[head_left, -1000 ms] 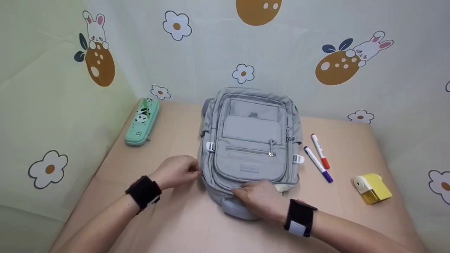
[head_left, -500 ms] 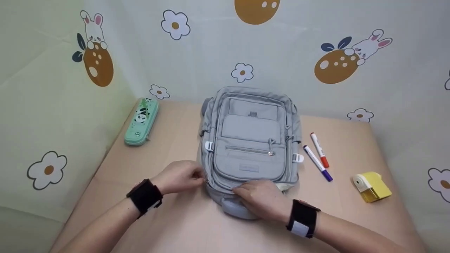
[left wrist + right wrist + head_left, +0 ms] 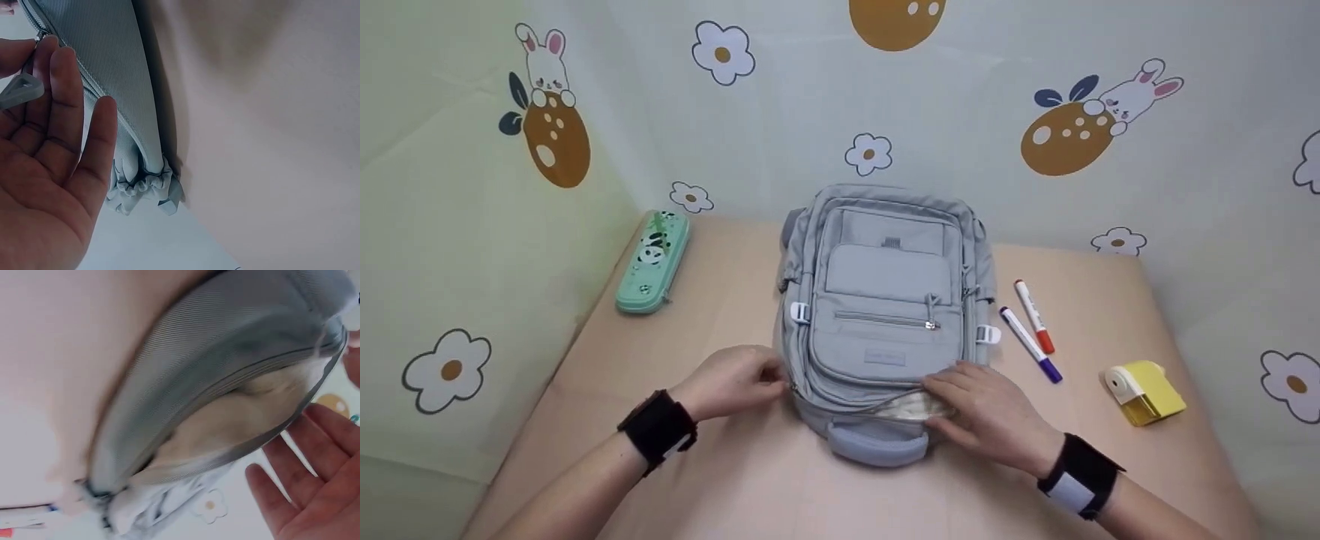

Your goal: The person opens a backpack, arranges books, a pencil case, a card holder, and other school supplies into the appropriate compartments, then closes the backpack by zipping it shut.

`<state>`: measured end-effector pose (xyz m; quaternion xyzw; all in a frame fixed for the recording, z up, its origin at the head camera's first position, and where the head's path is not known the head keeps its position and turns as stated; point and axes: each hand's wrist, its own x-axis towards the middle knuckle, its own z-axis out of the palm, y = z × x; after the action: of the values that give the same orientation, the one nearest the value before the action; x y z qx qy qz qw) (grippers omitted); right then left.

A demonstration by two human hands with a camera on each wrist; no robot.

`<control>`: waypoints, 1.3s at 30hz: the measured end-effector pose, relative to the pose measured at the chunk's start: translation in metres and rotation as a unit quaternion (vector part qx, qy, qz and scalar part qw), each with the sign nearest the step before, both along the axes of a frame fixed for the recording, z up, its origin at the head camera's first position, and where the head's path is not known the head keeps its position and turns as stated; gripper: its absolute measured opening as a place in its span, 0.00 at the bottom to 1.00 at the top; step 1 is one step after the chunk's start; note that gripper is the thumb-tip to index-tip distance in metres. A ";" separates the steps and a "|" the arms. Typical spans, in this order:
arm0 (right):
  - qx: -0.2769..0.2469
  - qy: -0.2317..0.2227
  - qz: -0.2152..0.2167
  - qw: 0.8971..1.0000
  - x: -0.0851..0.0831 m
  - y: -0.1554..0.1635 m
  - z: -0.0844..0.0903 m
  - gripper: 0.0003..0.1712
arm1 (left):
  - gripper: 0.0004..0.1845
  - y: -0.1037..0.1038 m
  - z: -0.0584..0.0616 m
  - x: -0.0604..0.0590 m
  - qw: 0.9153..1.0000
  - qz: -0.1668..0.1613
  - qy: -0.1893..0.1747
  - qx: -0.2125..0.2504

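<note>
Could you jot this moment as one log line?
left hand: pinches zipper pull | right hand: at opening | backpack: partly unzipped

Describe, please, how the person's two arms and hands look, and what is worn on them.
Both the left hand and the right hand are ungloved. Each wrist has a wide black band: the left wristband shows a small pale patch, the right wristband a larger, roughly rectangular pale one. The visible forearms have no sleeves.
</note>
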<state>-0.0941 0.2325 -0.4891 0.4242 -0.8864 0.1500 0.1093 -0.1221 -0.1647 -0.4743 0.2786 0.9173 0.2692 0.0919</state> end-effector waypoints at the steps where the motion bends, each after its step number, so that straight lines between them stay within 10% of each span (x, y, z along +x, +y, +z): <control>1: -0.006 0.005 0.003 1.000 0.001 0.004 -0.002 0.31 | 0.06 0.000 0.000 0.000 1.000 0.002 -0.001 0.002; 24: -0.117 0.080 0.014 0.990 0.006 0.007 -0.035 0.14 | 0.08 0.006 0.001 0.012 0.999 0.030 -0.027 0.022; 39: -0.128 0.095 0.019 0.987 0.004 0.002 -0.037 0.10 | 0.04 0.053 0.007 0.037 0.999 0.005 -0.027 0.038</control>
<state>-0.0899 0.2349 -0.5260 0.4361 -0.8371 0.2231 0.2438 -0.0847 -0.1118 -0.4669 0.2700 0.9050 0.3115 0.1050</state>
